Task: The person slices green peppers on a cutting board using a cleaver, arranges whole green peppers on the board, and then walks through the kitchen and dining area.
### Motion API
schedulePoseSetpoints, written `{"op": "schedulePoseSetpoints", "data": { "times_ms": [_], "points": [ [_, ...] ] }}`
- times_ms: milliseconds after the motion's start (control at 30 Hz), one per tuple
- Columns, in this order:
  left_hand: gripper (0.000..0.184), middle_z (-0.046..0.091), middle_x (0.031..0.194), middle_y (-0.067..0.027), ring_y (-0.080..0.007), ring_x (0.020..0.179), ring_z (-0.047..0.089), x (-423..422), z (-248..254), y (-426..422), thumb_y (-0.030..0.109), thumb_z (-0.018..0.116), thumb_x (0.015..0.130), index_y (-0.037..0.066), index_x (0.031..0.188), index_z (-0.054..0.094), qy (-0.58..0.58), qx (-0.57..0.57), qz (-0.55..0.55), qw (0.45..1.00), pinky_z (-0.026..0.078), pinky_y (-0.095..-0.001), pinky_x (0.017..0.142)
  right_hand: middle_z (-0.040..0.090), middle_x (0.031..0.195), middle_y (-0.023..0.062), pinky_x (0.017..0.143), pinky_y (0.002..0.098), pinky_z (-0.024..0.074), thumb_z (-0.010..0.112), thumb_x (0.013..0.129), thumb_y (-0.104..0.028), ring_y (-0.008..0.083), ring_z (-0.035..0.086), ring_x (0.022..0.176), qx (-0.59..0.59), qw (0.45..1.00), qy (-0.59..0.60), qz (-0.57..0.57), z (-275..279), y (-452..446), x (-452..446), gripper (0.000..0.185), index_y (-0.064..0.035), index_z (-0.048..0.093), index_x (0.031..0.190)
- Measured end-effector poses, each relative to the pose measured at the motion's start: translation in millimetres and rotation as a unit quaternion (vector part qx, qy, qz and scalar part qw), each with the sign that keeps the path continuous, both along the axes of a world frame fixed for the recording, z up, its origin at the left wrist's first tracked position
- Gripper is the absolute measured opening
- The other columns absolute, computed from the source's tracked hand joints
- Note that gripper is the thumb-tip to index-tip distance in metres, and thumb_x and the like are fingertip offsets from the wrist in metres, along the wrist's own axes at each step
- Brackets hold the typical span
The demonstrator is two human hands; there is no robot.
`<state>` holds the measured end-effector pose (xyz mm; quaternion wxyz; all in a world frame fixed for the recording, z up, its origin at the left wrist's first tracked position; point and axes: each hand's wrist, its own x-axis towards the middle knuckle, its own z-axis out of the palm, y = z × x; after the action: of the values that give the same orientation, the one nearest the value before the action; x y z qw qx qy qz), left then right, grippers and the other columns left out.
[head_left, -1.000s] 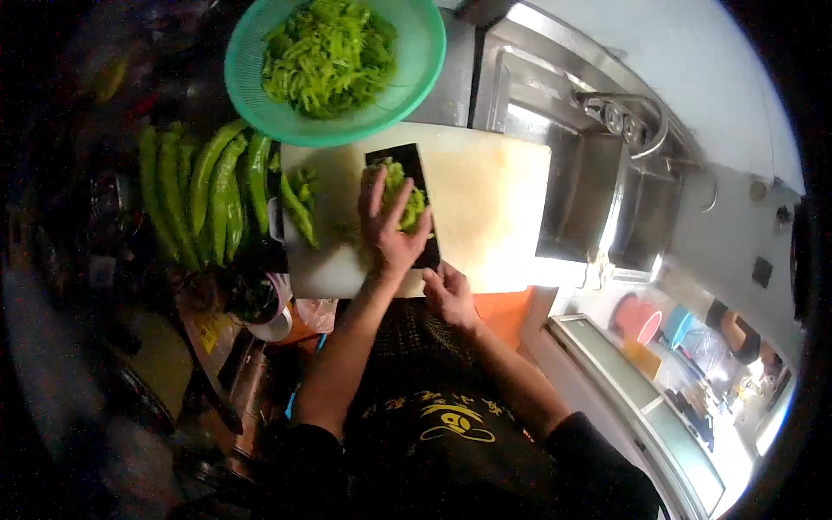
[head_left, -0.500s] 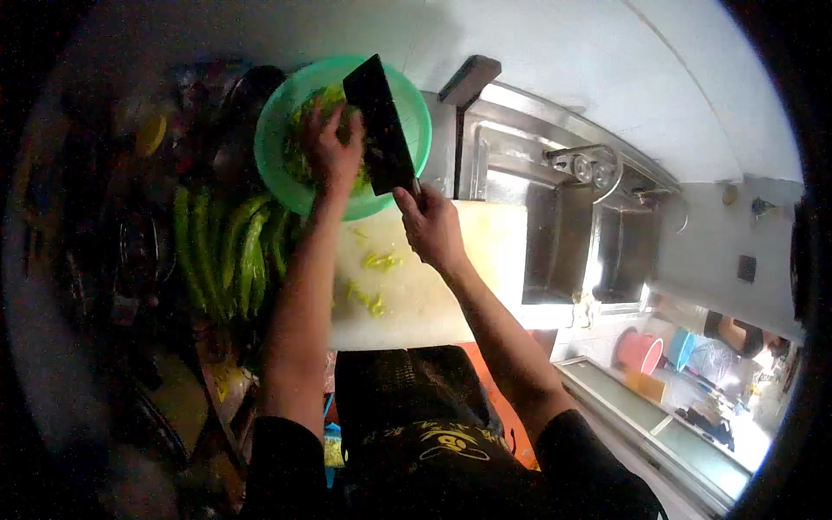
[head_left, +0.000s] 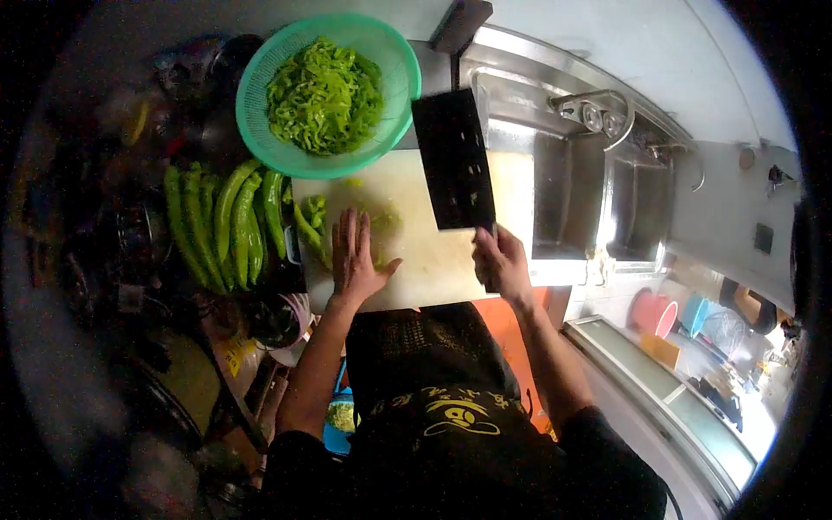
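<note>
My right hand (head_left: 504, 264) grips the handle of a dark cleaver (head_left: 452, 160), its broad blade raised over the right part of the white cutting board (head_left: 433, 277). With fingers stretched out, my left hand (head_left: 357, 264) is over the board's left part and holds nothing. Beside its fingertips lie small green pepper pieces (head_left: 312, 217) near the board's left edge. Behind the board, a green colander (head_left: 260, 139) holds a heap of sliced green peppers (head_left: 325, 100). Several long whole green peppers (head_left: 230, 221) lie left of the board.
A stainless steel double sink (head_left: 555, 191) with a faucet (head_left: 598, 108) adjoins the board on the right. Dark clutter fills the far left. A pink bucket (head_left: 652, 312) and a blue one (head_left: 693, 314) stand farther off at the lower right.
My left hand has left the colander and come back over the board, fingers spread. The cleaver has moved right, away from the colander, still in my right hand.
</note>
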<state>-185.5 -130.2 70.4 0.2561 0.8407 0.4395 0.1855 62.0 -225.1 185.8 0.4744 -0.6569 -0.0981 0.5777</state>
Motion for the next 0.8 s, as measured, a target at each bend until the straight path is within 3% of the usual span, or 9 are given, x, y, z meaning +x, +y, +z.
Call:
{"op": "schedulePoseSetpoints", "data": {
  "times_ms": [100, 200, 367, 467, 600, 633, 733, 800],
  "points": [
    [0.084, 0.029, 0.156, -0.0241, -0.0459, 0.146, 0.022, 28, -34, 20, 0.043, 0.074, 0.082, 0.006, 0.149, 0.039, -0.074, -0.052, 0.034, 0.995, 0.019, -0.0546, 0.12, 0.049, 0.067, -0.002, 0.045, 0.0228, 0.0342, 0.064, 0.099, -0.032, 0.0062, 0.042, 0.052, -0.041, 0.999, -0.013, 0.003, -13, -56, -3, 0.03, -0.0069, 0.052, 0.086],
    [0.083, 0.033, 0.155, -0.0239, -0.046, 0.144, 0.027, 42, -54, 57, 0.045, 0.074, 0.081, 0.005, 0.146, 0.043, -0.003, 0.052, -0.037, 0.998, 0.022, -0.0547, 0.118, 0.05, 0.068, -0.0019, 0.05, 0.0239, 0.0364, 0.066, 0.098, -0.03, 0.0061, 0.044, 0.057, -0.051, 0.998, -0.009, -0.019, -41, -101, -10, 0.035, -0.0092, 0.046, 0.079],
    [0.08, 0.034, 0.155, -0.0224, -0.0427, 0.144, 0.029, -5, -61, 5, 0.043, 0.076, 0.078, 0.009, 0.145, 0.047, -0.027, -0.03, -0.241, 0.97, 0.024, -0.0533, 0.118, 0.041, 0.065, -0.0061, 0.056, 0.0231, 0.0321, 0.068, 0.097, -0.028, 0.0053, 0.037, 0.063, -0.074, 0.996, -0.044, -0.023, -125, -159, -26, 0.044, -0.0128, 0.037, 0.07],
    [0.088, 0.031, 0.156, -0.0224, -0.0419, 0.145, 0.027, -16, -38, -20, 0.047, 0.077, 0.076, 0.008, 0.147, 0.043, 0.113, 0.09, -0.239, 0.96, 0.024, -0.0535, 0.118, 0.039, 0.065, -0.0065, 0.056, 0.0237, 0.0308, 0.068, 0.097, -0.027, 0.0051, 0.034, 0.064, -0.08, 0.996, -0.022, -0.034, -147, -166, -39, 0.045, -0.0115, 0.036, 0.07],
    [0.091, 0.025, 0.158, -0.0258, -0.0449, 0.146, 0.024, -10, -60, -28, 0.036, 0.076, 0.082, 0.0, 0.151, 0.029, 0.043, -0.001, -0.027, 0.999, 0.024, -0.0528, 0.118, 0.036, 0.066, -0.0054, 0.056, 0.0241, 0.0297, 0.066, 0.099, -0.02, 0.0052, 0.033, 0.064, -0.035, 0.998, -0.007, -0.05, -158, -150, -59, 0.043, -0.0099, 0.035, 0.07],
    [0.087, 0.025, 0.157, -0.0278, -0.0464, 0.145, 0.025, -1, -54, -26, 0.029, 0.073, 0.086, -0.003, 0.151, 0.026, 0.027, 0.013, -0.028, 0.999, 0.025, -0.0522, 0.118, 0.036, 0.066, -0.0052, 0.056, 0.0239, 0.0302, 0.067, 0.098, -0.02, 0.0053, 0.033, 0.064, -0.056, 0.997, -0.035, -0.03, -163, -144, -66, 0.043, -0.01, 0.036, 0.07],
    [0.082, 0.025, 0.157, -0.0289, -0.0466, 0.144, 0.027, 20, -56, -33, 0.025, 0.069, 0.089, -0.004, 0.151, 0.025, -0.085, -0.039, 0.022, 0.995, 0.025, -0.052, 0.118, 0.039, 0.064, -0.0043, 0.055, 0.0234, 0.033, 0.067, 0.098, -0.021, 0.005, 0.036, 0.062, -0.035, 0.999, -0.033, -0.02, -153, -114, -88, 0.042, -0.0101, 0.036, 0.071],
    [0.074, 0.027, 0.156, -0.0288, -0.0466, 0.144, 0.028, 31, -68, -37, 0.022, 0.065, 0.091, -0.004, 0.15, 0.029, -0.128, -0.054, 0.068, 0.988, 0.025, -0.052, 0.118, 0.044, 0.062, -0.0019, 0.049, 0.0263, 0.0378, 0.067, 0.098, -0.023, 0.0064, 0.042, 0.057, -0.042, 0.998, 0.03, -0.027, -142, -97, -103, 0.04, -0.0087, 0.039, 0.073]
  ]
}}
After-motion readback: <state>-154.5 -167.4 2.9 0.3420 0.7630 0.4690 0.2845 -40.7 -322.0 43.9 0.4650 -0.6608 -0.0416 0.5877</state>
